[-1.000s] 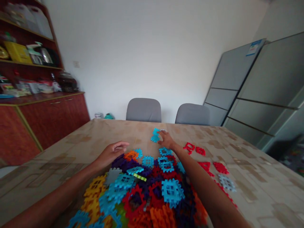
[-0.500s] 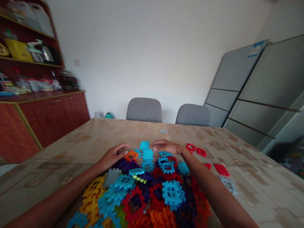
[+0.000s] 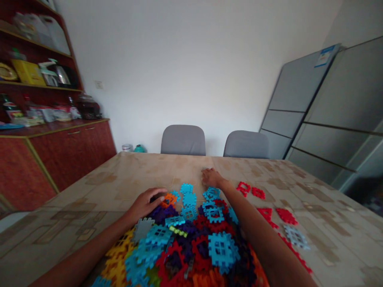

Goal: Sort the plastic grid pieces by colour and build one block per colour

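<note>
right hand (image 3: pixel 211 176) hides small grey piece; its fingers unclear.

Plain white wall (image 3: pixel 185 67) behind, evenly lit. Two grey chairs (image 3: pixel 183 140) at the far edge of a beige patterned table (image 3: pixel 140 175). Red wooden sideboard (image 3: pixel 60 155) with crowded shelves (image 3: pixel 36 75) on the left; grey cabinets (image 3: pixel 329 115) on the right.
</note>
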The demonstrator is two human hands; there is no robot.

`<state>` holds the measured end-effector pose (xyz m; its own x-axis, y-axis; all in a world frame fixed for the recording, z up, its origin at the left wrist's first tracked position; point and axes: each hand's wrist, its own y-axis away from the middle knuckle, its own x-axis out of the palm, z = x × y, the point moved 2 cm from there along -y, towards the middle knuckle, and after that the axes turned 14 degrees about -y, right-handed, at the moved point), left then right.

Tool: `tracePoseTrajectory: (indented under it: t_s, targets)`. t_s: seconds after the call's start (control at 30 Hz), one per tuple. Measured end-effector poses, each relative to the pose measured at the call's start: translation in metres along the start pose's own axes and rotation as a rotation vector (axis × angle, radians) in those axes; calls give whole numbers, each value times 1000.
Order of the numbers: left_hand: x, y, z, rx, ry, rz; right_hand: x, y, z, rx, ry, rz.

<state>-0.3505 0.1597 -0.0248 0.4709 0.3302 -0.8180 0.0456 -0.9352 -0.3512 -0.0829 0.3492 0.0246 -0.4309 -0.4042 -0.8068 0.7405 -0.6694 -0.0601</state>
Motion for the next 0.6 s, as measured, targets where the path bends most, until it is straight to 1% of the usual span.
tracePoseTrajectory:
  t_s: [0.17,0.23,0.3,0.37,0.47,0.53,0.6]
  targets:
    - [3,-2,5,14,53,58,9,48,35,-180,-199,177]
    - [2,-2,5,9,70,69,7,68,42,-222,-256,174]
    - [2,-1,5,4,89,79,-6,83,37,-216,-277,92]
    - [0,0,4,-10,108,88,-30,93,20,-153,-256,-48]
    - [-3,-2,0,-36,135,95,-68,108,-17,37,-154,-261]
    - [-5,-8,-6,-33,159,103,-81,121,-37,156,-96,-314]
    - [-5,-17,-15,-6,192,128,-77,135,-48,229,-61,-302]
